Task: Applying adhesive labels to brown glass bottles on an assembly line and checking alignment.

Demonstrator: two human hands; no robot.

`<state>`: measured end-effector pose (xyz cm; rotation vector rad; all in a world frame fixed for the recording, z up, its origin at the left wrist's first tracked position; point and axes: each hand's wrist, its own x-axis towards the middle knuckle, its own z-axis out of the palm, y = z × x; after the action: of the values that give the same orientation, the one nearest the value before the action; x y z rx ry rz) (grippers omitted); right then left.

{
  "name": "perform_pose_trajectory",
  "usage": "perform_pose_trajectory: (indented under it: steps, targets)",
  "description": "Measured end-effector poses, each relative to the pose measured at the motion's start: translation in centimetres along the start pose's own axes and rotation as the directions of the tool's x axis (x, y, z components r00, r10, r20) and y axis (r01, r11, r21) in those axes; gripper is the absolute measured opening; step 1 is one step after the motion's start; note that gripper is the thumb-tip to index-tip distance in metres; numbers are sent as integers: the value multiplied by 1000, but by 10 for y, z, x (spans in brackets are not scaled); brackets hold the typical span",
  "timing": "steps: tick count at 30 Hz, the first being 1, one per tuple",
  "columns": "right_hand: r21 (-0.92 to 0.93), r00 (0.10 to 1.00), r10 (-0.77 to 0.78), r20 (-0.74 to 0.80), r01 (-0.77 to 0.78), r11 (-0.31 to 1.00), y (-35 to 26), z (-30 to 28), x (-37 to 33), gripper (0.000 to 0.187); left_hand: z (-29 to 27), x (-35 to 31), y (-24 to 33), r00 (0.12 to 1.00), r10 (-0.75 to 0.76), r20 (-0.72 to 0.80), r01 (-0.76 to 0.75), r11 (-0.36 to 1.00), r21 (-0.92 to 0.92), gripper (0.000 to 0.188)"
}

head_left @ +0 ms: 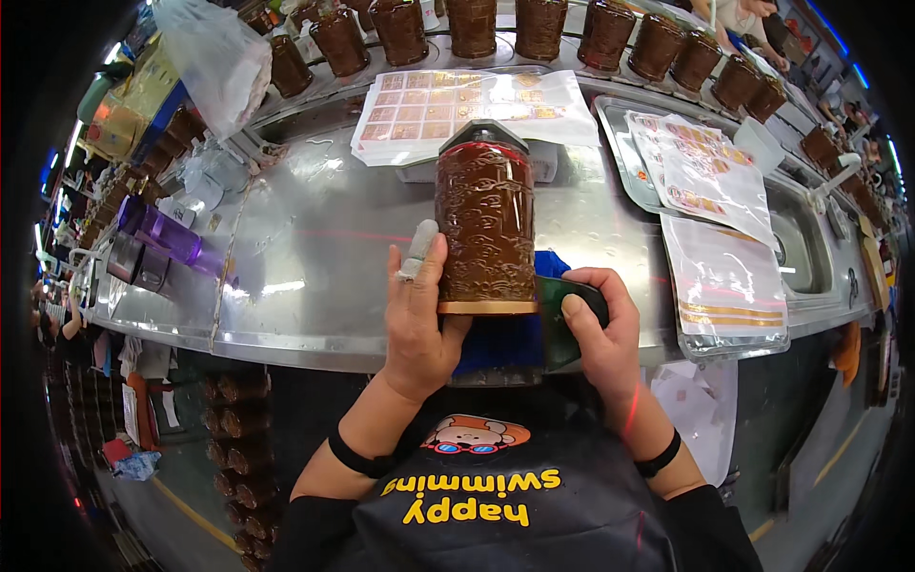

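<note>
My left hand point(415, 334) supports the lower left side of a brown embossed bottle point(486, 219) with a gold band at its near end. A pale finger cot point(419, 250) covers one fingertip. The bottle's far end meets a dark angular piece point(483, 133); whether that is a cap or a holder, I cannot tell. In my right hand point(612, 334), pinched between thumb and fingers, is a flat dark green scraper-like piece point(560, 334), its edge against or close beside the bottle's near right side. Blue cloth point(505, 345) shows beneath.
Sheets of gold-printed labels point(400, 116) lie beyond the bottle. More label sheets point(724, 257) rest on metal trays point(624, 157) at right, beside a sink point(805, 243). Similar bottles point(472, 27) line a curved conveyor at the back. A purple tumbler point(167, 234) lies at left.
</note>
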<state>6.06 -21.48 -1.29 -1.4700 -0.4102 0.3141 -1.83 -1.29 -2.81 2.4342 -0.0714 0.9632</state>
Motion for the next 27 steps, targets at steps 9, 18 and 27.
perform_pose_trajectory:
  steps: [9, 18, 27]
  targets:
    - [-60, 996, 82, 29, -80, 995, -2, -2, 8, 23, -1, -12, -2, 989, -110, 100, 115, 992, -45, 65]
    - [-340, 654, -601, 459, 755, 562, -23, -12, 9, 37, -3, -8, -3, 974, -178, 141, 192, 977, -93, 65]
    - [-229, 837, -422, 347, 512, 828, -27, -30, 2, 24, 0, -5, 3, 972, -189, 137, 208, 968, -137, 65]
